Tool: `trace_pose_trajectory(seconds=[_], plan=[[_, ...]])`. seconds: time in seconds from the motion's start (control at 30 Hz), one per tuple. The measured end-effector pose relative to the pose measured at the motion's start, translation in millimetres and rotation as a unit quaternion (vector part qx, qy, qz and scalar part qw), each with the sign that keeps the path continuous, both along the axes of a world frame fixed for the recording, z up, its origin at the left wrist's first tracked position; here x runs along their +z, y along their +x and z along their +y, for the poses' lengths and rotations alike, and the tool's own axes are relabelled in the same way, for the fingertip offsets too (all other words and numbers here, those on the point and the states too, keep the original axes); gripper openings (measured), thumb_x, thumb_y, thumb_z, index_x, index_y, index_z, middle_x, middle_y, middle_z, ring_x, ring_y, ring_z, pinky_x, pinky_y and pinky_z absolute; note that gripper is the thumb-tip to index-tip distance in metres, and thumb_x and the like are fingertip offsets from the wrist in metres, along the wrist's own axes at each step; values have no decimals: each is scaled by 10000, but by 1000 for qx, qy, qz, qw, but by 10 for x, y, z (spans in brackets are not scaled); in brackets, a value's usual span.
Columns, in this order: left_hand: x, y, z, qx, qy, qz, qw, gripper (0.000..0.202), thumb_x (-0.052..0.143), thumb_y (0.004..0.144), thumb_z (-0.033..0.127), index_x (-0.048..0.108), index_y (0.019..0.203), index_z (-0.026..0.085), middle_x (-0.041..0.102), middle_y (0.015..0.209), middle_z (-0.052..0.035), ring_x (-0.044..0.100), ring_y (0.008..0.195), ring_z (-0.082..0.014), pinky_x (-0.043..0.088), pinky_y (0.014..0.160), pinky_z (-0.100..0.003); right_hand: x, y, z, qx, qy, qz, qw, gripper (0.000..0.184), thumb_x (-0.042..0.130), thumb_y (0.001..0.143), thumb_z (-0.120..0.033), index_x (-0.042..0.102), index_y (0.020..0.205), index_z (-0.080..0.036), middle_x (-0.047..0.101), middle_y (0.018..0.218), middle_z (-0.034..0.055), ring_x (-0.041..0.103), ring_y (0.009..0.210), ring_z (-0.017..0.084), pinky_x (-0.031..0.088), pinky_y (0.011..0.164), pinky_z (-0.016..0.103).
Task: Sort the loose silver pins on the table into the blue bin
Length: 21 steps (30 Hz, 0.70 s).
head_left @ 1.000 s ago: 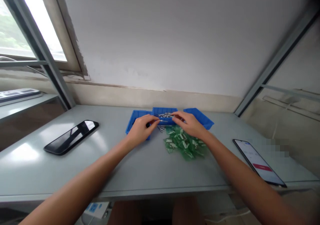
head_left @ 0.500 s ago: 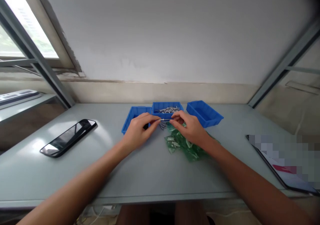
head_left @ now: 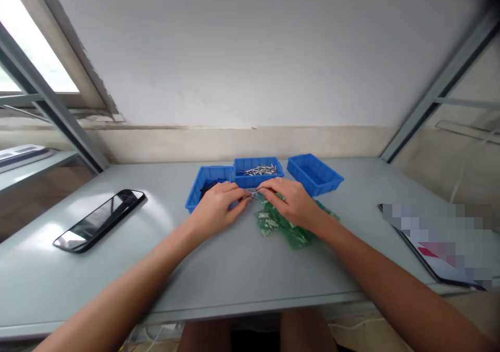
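Observation:
My left hand [head_left: 217, 207] and my right hand [head_left: 292, 201] meet fingertip to fingertip over the grey table [head_left: 234, 268], just in front of the blue bins. Both pinch one small metal pin [head_left: 253, 192] between them. A pile of green plastic pieces [head_left: 287, 227] lies under and beside my right hand. The middle blue bin [head_left: 258, 171] holds several metal pins. The left blue bin [head_left: 205, 185] holds dark small parts and is partly hidden by my left hand. The right blue bin [head_left: 314, 174] looks empty.
A black phone [head_left: 99, 219] lies face up on the table at the left. Another phone [head_left: 437, 245], partly blurred out, lies at the right edge. A wall rises straight behind the bins, with a window frame at the far left.
Both hands have drawn back slightly from the middle bin toward me and lowered near the table, still pinched together. The view has shifted a little to the right.

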<state>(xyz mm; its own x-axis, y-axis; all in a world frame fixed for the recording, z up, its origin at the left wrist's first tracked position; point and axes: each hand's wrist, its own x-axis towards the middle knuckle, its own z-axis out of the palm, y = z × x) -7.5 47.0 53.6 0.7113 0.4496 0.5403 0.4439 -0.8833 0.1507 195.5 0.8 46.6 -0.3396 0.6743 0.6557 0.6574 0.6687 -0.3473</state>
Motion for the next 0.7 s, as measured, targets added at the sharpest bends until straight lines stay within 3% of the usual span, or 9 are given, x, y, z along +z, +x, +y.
trace_pose_trajectory(seconds=[0.27, 0.53, 0.7], plan=[[-19, 18, 1, -23, 2, 25, 999, 217, 461, 888, 267, 652, 836, 178, 638, 751, -36, 561, 726, -149, 433, 689, -288, -30, -73, -71, 9, 46, 3, 999, 201, 436, 911, -273, 618, 978, -223, 671, 871, 26, 595, 784, 148, 457, 729, 282], [34, 5, -21, 37, -33, -86, 995, 192, 497, 871, 293, 646, 861, 172, 621, 764, -37, 568, 724, -146, 456, 694, -271, -40, 12, 38, -36, 39, 12, 999, 177, 452, 902, -253, 625, 902, -219, 669, 821, 20, 591, 774, 160, 451, 748, 299], [58, 8, -61, 10, -41, -119, 992, 135, 521, 863, 237, 639, 875, 172, 611, 764, -25, 566, 729, -132, 454, 687, -251, -103, -12, 66, -14, 8, -46, 999, 188, 443, 911, -253, 622, 936, -200, 668, 859, 34, 590, 802, 166, 452, 748, 298]])
